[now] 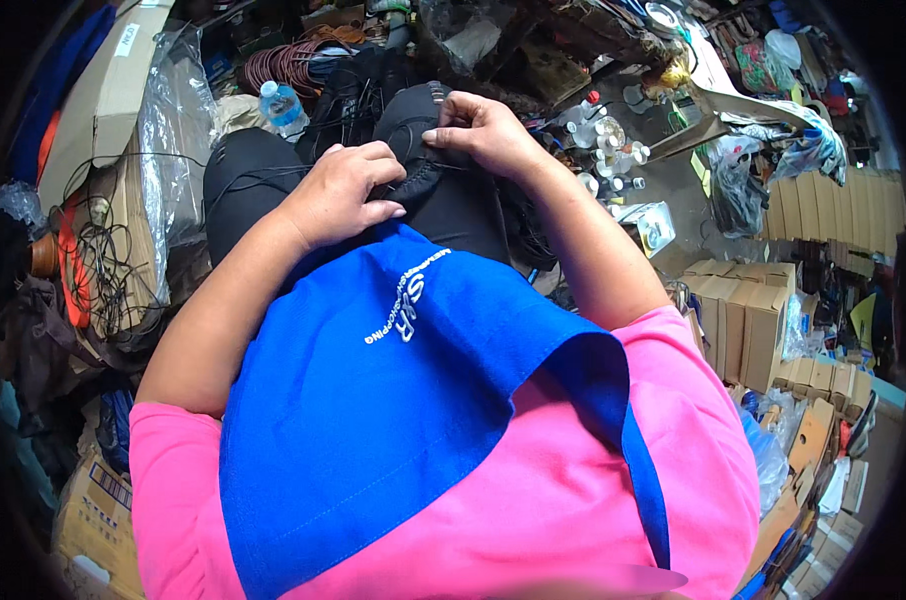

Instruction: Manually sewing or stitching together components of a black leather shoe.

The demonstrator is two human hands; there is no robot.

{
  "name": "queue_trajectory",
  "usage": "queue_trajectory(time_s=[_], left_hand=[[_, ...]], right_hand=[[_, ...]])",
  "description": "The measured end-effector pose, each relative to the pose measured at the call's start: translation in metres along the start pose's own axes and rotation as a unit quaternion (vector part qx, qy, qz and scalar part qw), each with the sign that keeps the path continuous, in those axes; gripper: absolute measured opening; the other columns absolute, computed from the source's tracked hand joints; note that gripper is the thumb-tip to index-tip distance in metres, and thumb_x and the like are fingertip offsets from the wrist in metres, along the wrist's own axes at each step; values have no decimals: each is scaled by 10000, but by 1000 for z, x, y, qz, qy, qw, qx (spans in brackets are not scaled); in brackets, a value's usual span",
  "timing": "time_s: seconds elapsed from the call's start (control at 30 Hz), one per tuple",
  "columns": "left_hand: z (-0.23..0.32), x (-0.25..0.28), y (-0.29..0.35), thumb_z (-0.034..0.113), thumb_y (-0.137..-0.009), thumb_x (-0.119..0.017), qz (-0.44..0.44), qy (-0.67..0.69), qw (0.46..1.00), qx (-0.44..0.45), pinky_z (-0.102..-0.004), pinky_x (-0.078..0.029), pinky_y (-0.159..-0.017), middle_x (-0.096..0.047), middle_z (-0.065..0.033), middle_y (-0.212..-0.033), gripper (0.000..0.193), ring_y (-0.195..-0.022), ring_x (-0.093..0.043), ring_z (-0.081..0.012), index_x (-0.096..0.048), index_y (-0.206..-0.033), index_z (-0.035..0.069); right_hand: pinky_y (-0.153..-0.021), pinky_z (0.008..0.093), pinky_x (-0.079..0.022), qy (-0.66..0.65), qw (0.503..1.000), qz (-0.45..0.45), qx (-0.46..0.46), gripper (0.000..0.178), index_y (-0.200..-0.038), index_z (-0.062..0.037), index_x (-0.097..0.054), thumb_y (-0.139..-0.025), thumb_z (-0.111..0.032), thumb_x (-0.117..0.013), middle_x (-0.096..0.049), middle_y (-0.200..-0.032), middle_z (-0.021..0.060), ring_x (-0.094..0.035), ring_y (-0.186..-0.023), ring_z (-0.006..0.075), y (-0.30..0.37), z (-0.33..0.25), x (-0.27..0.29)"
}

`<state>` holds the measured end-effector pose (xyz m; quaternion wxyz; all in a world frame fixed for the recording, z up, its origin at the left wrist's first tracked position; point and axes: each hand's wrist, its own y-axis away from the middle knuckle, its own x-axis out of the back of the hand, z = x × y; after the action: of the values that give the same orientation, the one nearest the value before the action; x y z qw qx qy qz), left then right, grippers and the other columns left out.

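A black stitched piece (pixel 423 178) is held over the lap (pixel 468 222), beyond the blue cloth (pixel 363 430), between curled fingers and thumb of the left hand (pixel 345 192). At its far right, the right hand (pixel 481 133) is bent; whether anything is pinched cannot be told.

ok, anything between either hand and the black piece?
Nothing visible. The left hand grips the black piece from the left; the right hand is at its far side, contact unclear.
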<state>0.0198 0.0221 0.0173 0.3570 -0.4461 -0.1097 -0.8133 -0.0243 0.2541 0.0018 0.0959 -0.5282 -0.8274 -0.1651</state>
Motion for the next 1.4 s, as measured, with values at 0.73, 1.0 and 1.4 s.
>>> queue_trajectory(time_s=[0.73,1.0,1.4], left_hand=[[-24,-27,-33,135,-789,-645,121,138,980,84,-366,-386,-978,-529,-136,-1123,344,-1115,-496,-282,-563,-1112,50],[-22,-32,-41,120,-785,-661,91,165,972,137,-347,-362,-994,-462,-132,-1134,378,-1119,-451,-271,-524,-1130,52],[-40,-6,-51,131,-792,-679,18,280,948,150,-317,-409,-939,-548,-82,-1047,260,-1032,-541,-191,-632,-1017,9]], right_hand=[[-729,423,-488,328,931,-124,104,338,-887,-29,-660,-818,-357,-618,-631,-828,180,-617,-797,353,17,-39,0],[-634,428,-445,275,936,-131,177,190,-750,22,-536,-795,-157,-584,-549,-716,188,-555,-683,363,31,-21,-1],[-586,294,-422,116,989,-2,90,128,-809,6,-620,-831,-114,-656,-521,-725,81,-505,-642,155,65,-46,19]])
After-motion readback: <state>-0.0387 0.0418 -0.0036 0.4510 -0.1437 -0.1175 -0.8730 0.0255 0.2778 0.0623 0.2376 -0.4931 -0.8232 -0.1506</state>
